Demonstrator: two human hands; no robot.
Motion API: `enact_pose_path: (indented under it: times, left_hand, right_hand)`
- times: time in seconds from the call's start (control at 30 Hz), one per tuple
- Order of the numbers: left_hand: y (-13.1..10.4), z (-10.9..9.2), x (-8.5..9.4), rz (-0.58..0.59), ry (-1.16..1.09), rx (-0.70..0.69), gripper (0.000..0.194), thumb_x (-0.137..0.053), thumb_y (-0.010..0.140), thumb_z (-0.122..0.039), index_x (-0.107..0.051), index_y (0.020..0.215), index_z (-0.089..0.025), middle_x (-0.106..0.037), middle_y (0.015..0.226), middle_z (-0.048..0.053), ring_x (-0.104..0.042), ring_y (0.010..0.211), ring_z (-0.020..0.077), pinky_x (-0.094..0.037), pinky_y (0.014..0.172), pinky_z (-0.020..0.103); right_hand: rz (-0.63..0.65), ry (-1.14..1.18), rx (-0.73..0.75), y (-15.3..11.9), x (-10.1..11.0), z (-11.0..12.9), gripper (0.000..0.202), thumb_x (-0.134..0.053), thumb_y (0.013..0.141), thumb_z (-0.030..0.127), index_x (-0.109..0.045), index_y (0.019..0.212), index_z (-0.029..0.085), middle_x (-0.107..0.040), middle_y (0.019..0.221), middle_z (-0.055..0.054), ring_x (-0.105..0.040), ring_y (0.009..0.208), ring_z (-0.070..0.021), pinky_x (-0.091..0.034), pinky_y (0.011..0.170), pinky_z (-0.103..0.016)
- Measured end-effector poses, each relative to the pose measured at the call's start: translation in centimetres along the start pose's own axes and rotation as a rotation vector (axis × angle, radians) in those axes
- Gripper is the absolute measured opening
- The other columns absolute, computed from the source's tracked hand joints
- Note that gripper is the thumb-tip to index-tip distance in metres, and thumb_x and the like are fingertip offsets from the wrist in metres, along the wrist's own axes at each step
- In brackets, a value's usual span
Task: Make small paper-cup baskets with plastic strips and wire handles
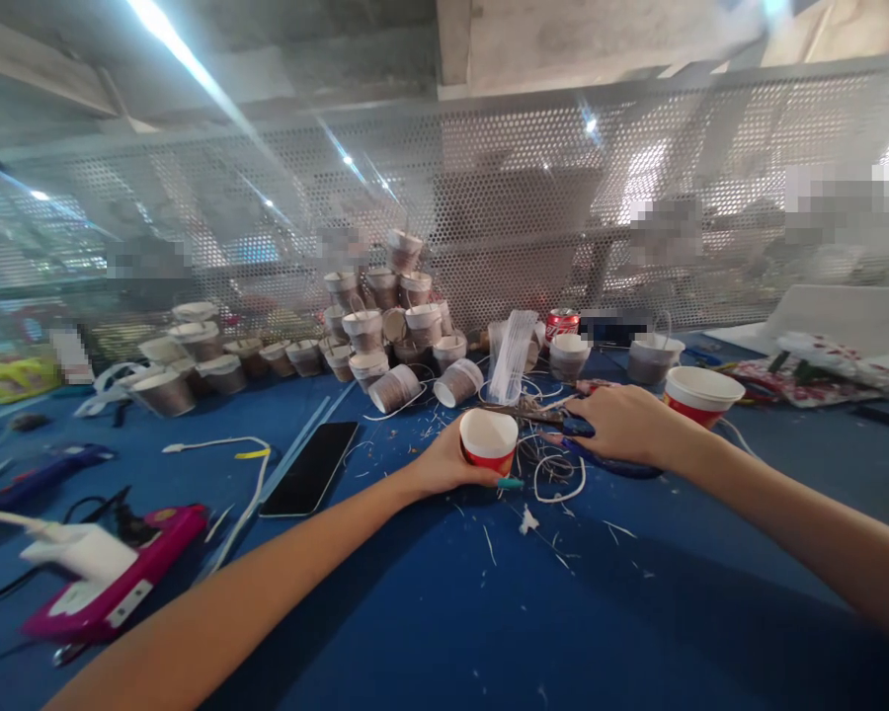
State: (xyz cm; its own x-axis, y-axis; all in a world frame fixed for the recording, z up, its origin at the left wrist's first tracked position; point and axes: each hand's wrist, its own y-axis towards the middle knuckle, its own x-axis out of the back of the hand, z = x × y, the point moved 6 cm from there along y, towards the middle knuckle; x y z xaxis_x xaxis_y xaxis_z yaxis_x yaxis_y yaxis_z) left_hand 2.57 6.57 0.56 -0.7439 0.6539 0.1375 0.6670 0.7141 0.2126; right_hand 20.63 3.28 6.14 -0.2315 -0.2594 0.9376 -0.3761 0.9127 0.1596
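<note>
A red and white paper cup (pixel 489 446) stands upright, its open white mouth facing up. My left hand (pixel 448 459) is wrapped round it from the left, with a green nail showing at its front. To the right of the cup, my right hand (pixel 618 420) is closed on scissors (pixel 574 425) with dark blue handles. Their blades point left, behind the cup's rim. Loops of white cord (pixel 561 497) and darker cord lie on the blue table beneath the scissors. A second red and white cup (pixel 702 393) stands just beyond my right wrist.
Many brown-wrapped cups (pixel 363 331) are stacked at the back before a perforated metal screen (pixel 504 197). A bundle of clear strips (pixel 514 355) and a red can (pixel 562 323) stand nearby. Left lie a phone (pixel 311 469), a white cable (pixel 241 528) and a pink power strip (pixel 119 578).
</note>
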Motion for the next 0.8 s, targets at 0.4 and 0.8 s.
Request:
enact_pose_path:
  times: [0.4,0.8]
  left_hand:
    - [1.3,-0.2,-0.3,0.239,0.036,0.052,0.07,-0.077,0.05,-0.014,-0.047,0.113,-0.015,-0.058,0.108,0.011,-0.054,0.099,0.0218,-0.04,0.088,0.04]
    - [1.5,-0.7,-0.7,0.33,-0.041,0.08,0.075,-0.078,0.048,-0.014,-0.046,0.116,-0.016,-0.054,0.116,0.013,-0.049,0.108,0.0249,-0.032,0.096,0.044]
  right_hand:
    - [0.01,0.039,0.001,0.2,0.1,-0.3,0.061,-0.028,0.077,0.064,-0.063,0.094,0.016,-0.065,0.084,-0.015,-0.061,0.075,-0.0272,-0.044,0.06,-0.037]
    - [0.021,0.009,-0.041,0.1,-0.3,-1.5,0.051,-0.03,0.08,0.056,-0.06,0.096,0.017,-0.065,0.091,-0.013,-0.061,0.074,-0.0252,-0.041,0.056,-0.032]
